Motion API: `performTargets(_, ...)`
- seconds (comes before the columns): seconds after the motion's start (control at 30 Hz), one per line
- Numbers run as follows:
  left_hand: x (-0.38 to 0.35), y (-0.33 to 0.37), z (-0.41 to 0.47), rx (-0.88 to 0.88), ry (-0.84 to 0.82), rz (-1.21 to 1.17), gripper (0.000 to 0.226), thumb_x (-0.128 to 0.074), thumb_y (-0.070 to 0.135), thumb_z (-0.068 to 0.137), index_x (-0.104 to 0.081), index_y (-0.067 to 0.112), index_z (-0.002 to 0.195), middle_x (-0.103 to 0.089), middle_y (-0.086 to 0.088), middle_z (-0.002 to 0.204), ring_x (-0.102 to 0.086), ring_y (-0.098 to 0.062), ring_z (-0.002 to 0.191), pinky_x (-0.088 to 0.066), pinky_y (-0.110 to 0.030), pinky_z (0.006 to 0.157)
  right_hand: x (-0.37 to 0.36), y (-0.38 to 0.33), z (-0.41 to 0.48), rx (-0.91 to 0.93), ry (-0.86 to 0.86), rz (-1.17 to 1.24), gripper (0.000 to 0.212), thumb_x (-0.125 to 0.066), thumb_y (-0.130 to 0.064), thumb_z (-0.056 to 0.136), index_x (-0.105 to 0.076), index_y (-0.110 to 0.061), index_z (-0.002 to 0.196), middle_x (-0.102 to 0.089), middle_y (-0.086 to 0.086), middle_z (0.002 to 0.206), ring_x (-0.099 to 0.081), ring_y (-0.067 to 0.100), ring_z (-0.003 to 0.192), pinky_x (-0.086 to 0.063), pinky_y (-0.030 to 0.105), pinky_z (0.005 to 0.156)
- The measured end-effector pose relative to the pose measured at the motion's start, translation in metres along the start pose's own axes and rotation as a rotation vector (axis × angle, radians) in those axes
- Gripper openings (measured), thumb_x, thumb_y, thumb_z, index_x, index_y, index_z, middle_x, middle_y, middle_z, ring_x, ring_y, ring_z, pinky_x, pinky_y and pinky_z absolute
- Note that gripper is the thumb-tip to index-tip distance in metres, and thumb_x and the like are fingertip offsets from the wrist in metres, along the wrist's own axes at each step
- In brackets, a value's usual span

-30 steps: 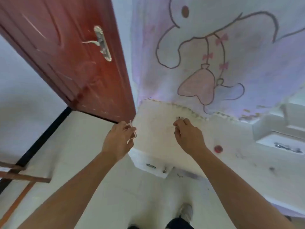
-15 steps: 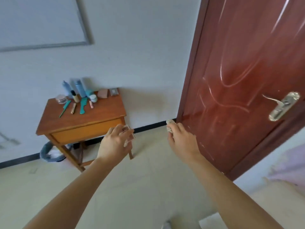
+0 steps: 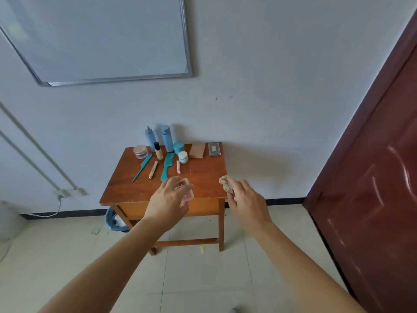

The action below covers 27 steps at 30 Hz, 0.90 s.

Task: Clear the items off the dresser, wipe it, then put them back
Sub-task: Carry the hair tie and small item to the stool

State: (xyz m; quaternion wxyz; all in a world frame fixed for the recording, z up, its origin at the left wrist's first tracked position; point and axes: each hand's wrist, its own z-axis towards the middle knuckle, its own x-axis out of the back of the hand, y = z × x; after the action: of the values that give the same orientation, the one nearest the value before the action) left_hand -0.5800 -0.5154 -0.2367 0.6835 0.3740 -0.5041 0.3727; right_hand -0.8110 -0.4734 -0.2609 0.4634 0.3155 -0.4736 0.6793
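- The left hand is held over the front edge of the desk; its fingers are curled round a small clear pink case.
- The right hand is held at the desk's front right corner; a crumpled beige bundle is pinched at its fingertips.
- A capped blue bottle is stood upright at the desk's back edge, by the wall.
- A wide teal comb is laid flat mid-desk.

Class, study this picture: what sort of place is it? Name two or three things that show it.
Probably a bedroom or dressing corner in a home: a small wooden dresser carries cosmetic bottles and a comb, a wooden door stands at the right, and the floor is tiled.
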Motion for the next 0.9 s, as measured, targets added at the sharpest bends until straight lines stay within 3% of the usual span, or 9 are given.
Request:
performTargets(0.2,-0.015,-0.067,0.068,0.06,-0.091,0.022,0.059,-0.078,0.033,0.076,-0.049,0.041,0.128,-0.043,0.005,0.137,-0.044,-0.019,0.125,-0.054,-0.031,0.084,-0.034,0.005,0.112,-0.023,-0.059,-0.024,0.031,-0.057,-0.022,0.096,-0.062,-0.017,0.126,-0.058,0.001,0.112,-0.062,0.017,0.084,-0.049,0.027,0.066)
performTargets(0.37,-0.036,-0.143,0.106,0.129,-0.149,0.036,0.072,-0.078,0.033,0.075,-0.038,0.042,0.134,-0.043,0.008,0.139,-0.044,-0.019,0.126,-0.056,-0.029,0.08,-0.089,-0.021,0.176,0.028,-0.089,-0.046,0.027,-0.061,-0.022,0.094,-0.065,-0.019,0.12,-0.058,-0.002,0.107,-0.061,0.013,0.079,-0.04,0.018,0.061)
performTargets(0.47,-0.048,-0.198,0.137,0.155,-0.191,0.056,0.073,-0.075,0.035,0.078,-0.034,0.04,0.139,-0.042,0.008,0.142,-0.042,-0.019,0.13,-0.055,-0.032,0.089,-0.127,-0.04,0.213,0.009,-0.108,-0.062,0.028,-0.06,-0.025,0.094,-0.064,-0.021,0.121,-0.057,-0.004,0.109,-0.061,0.01,0.082,-0.041,0.016,0.061)
performTargets(0.67,-0.08,-0.304,0.193,0.118,-0.315,0.065,0.069,-0.074,0.036,0.08,-0.037,0.032,0.138,-0.043,0.003,0.144,-0.045,-0.02,0.127,-0.051,-0.034,0.095,-0.201,-0.078,0.264,-0.157,-0.191,-0.053,0.033,-0.063,-0.029,0.093,-0.06,-0.027,0.126,-0.056,-0.007,0.12,-0.064,0.008,0.089,-0.049,0.014,0.07)
performTargets(0.9,-0.133,-0.386,0.222,0.111,-0.451,0.09,0.066,-0.074,0.036,0.08,-0.038,0.027,0.134,-0.043,-0.002,0.142,-0.048,-0.022,0.123,-0.051,-0.035,0.094,-0.271,-0.119,0.279,-0.28,-0.37,-0.073,0.035,-0.067,-0.033,0.091,-0.06,-0.028,0.125,-0.058,-0.008,0.11,-0.058,0.005,0.08,-0.039,0.008,0.064)
